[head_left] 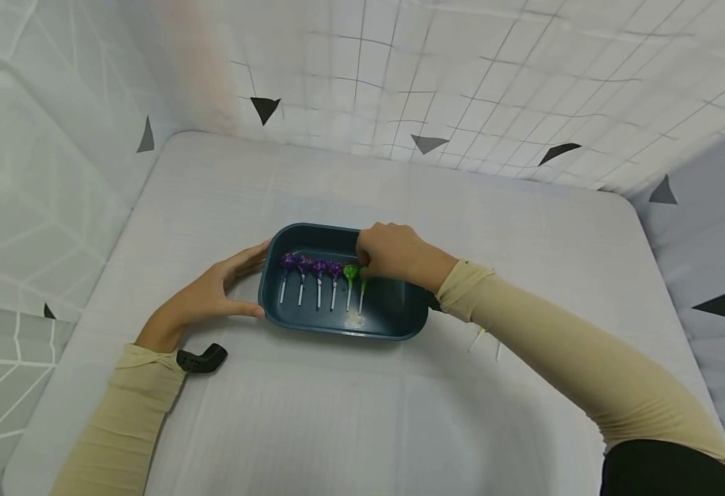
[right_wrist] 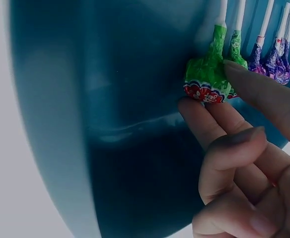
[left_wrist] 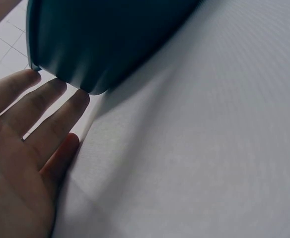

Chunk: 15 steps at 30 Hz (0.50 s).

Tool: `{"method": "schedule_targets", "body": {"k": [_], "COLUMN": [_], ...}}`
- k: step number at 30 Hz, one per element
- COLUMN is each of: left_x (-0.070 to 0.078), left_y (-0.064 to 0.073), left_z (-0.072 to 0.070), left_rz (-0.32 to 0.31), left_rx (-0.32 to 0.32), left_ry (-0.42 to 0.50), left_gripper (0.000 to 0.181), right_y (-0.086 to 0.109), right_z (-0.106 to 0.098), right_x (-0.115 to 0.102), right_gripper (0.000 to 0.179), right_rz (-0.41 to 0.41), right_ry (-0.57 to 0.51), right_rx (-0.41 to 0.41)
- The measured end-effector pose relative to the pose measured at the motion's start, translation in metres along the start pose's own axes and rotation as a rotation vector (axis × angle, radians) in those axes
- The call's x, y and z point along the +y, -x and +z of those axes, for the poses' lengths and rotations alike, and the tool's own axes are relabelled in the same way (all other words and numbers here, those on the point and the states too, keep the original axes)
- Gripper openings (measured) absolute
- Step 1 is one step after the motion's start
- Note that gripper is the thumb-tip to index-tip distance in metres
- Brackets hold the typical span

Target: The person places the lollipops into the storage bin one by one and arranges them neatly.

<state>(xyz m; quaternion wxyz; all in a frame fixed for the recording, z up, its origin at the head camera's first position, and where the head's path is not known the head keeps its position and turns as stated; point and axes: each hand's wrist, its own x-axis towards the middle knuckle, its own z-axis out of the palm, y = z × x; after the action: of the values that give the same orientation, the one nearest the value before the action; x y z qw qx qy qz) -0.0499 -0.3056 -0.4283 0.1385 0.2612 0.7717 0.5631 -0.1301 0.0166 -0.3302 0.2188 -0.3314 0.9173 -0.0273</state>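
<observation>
A dark teal tray (head_left: 393, 334) holds a row of lollipops with their white sticks toward me. Several purple-wrapped lollipops (head_left: 319, 270) lie on the left, then a green lollipop (head_left: 350, 273). At the right end of the row, my right hand (head_left: 393, 255) pinches another green lollipop (right_wrist: 209, 69) by its wrapped head, fingertips on both sides. My left hand (head_left: 204, 300) spans the tray's left end, thumb at the near corner. In the left wrist view, its extended fingers (left_wrist: 55, 116) touch the outer wall under the rim.
To the right of the tray, partly behind my right sleeve, lie lollipop sticks (head_left: 476, 339) on the white table (head_left: 312, 420). A pale gridded curtain (head_left: 461, 83) with dark triangles hangs behind the table's far edge.
</observation>
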Motion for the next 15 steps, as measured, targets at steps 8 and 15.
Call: {"method": "schedule_targets", "body": {"k": [8,15], "left_x": [-0.0002,-0.0001], "left_y": [-0.0006,-0.0008], "left_z": [0.0003,0.0007], "left_rz": [0.003,0.008], "left_rx": [-0.001,0.005], "left_ry": [0.001,-0.007], "left_gripper": [0.112,0.112], "right_y": [0.001,0.0004], "right_z": [0.0001,0.0004], "right_x": [0.0012,0.0016], "right_gripper": [0.015,0.013], "right_rz": [-0.013,-0.02], "right_ry": [0.005,0.013], "right_rx": [0.011,0.009]}}
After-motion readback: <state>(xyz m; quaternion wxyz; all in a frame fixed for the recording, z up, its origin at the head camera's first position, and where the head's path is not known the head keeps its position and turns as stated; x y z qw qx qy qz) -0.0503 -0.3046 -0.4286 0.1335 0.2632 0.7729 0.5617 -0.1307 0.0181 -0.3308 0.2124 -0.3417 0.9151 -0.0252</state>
